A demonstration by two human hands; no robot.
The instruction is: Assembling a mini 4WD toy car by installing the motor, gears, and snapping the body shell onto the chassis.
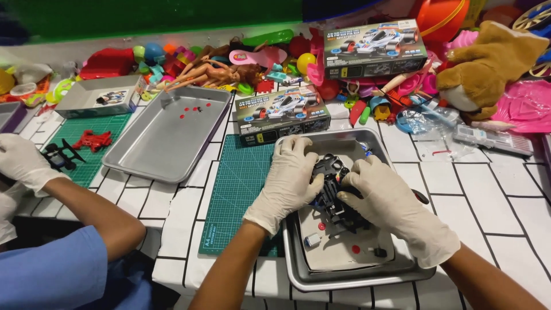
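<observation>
Both gloved hands gripped a black chassis [336,192] over the near tray [298,270]: the left hand [287,181] clasped its left side, the right hand [390,201] its right. A co-worker's gloved hand [23,161] held another black part [60,155] well apart, beside a second tray [166,143].

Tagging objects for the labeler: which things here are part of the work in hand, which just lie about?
In hand:
left hand
right hand
black plastic toy car chassis
near metal tray
small red round part

Lying about:
brown plush toy
doll
far empty-looking metal tray
two printed model car boxes
</observation>
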